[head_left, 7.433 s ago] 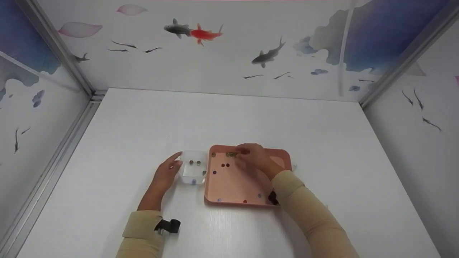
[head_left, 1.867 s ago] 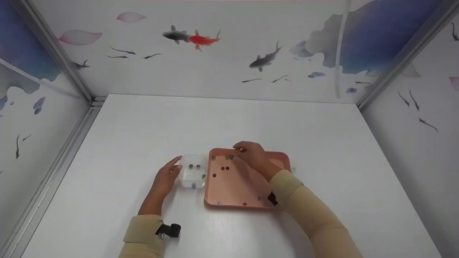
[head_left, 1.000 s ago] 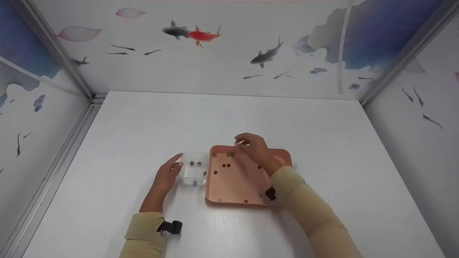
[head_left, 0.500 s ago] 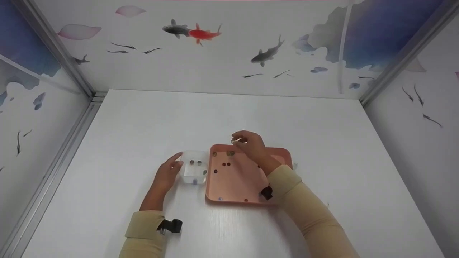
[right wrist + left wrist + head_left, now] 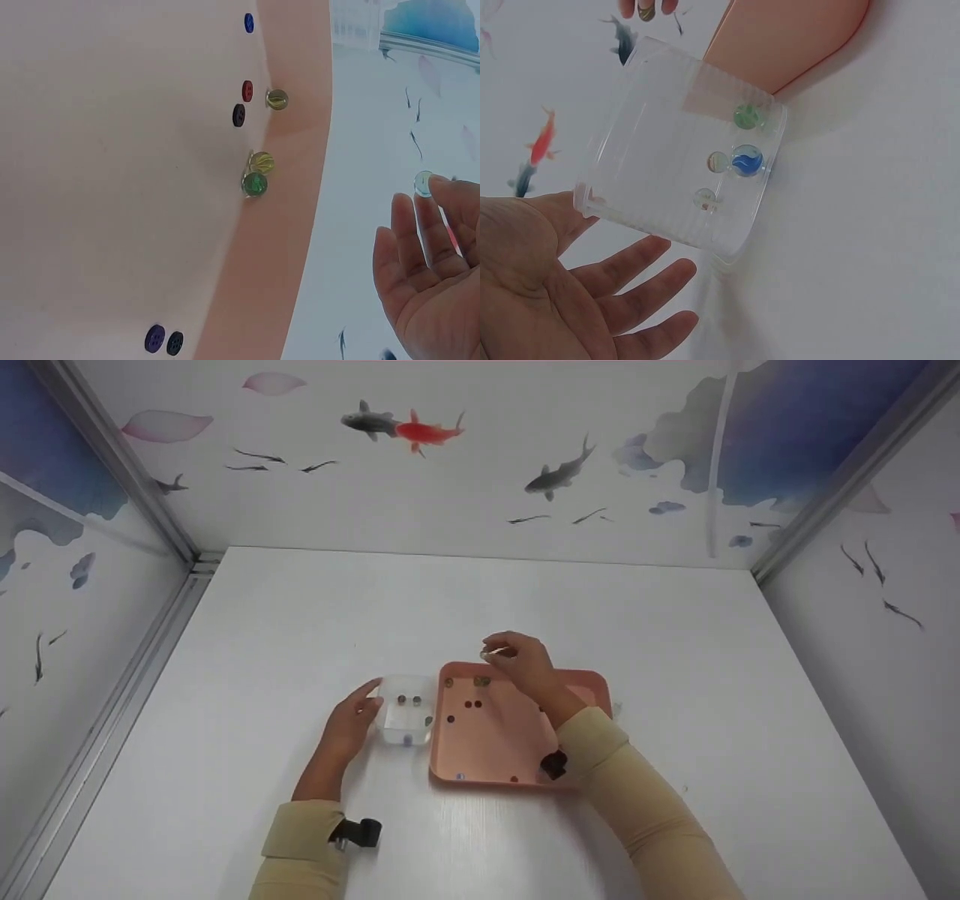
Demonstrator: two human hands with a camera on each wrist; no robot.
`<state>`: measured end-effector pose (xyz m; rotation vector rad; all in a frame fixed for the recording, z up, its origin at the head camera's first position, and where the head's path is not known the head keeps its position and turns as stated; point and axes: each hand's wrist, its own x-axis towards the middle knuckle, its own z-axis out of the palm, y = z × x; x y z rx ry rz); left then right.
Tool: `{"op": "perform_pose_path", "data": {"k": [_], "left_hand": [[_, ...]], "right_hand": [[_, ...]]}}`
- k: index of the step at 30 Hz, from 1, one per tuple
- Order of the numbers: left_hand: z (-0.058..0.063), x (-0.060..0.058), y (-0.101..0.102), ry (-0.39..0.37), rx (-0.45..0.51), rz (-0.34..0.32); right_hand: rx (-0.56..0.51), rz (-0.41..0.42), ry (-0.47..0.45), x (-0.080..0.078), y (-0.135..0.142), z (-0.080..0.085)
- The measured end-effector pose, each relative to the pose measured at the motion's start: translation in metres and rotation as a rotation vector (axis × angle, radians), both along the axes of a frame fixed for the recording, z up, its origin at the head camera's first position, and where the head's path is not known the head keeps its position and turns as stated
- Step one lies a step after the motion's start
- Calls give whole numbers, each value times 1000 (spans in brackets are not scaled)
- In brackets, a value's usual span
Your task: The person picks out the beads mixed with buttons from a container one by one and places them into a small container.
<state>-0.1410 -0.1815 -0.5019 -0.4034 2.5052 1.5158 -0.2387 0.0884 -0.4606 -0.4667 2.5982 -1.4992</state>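
My left hand (image 5: 351, 729) touches the left side of a clear plastic container (image 5: 660, 142), its fingers mostly straight. Inside are several marbles, among them a larger blue-swirled marble (image 5: 748, 160) and a green marble (image 5: 746, 116). My right hand (image 5: 525, 664) is raised just beyond the far rim of a salmon-pink tray (image 5: 495, 742). Thumb and fingertips pinch a clear marble (image 5: 423, 184). Along the tray's far wall lie a green marble (image 5: 255, 184) and two yellowish ones, a yellow-swirled marble (image 5: 262, 162) and an olive marble (image 5: 277, 99).
Buttons are scattered in the tray, including a red button (image 5: 247, 91), a blue button (image 5: 249, 22) and a purple button (image 5: 154, 338). The container stands against the tray's left side. A white table (image 5: 300, 622) surrounds both, with patterned panels (image 5: 480, 472) behind.
Over the marbles at the tray's far edge earlier, my right hand has risen beyond the rim with a marble between its fingertips. Lately it has shifted slightly left. My left hand stays at the container.
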Motion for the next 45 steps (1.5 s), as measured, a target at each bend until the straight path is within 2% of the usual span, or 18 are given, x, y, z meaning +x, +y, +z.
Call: {"op": "perform_pose_path", "data": {"k": [6,11,21,28,32,36,45], "left_hand": [[-1,1,0,12,8,-3],[-2,1,0,14,2,-1],[0,1,0,9,-6,1],[-1,1,0,6,-2,1],[1,1,0,-1,-1,-1],[1,0,0,-7,2,-1],[2,1,0,-8,11,5]], "right_hand": [[-68,17,24,1,-1,-1],[-126,9,-4,1,-3,0],[-167,0,-65,4,-11,5],[-169,4,-70,7,-17,6],[-196,39,-49,9,-20,7],[-214,58,-74,11,-24,8],[-175,51,-106,13,-35,11]]}}
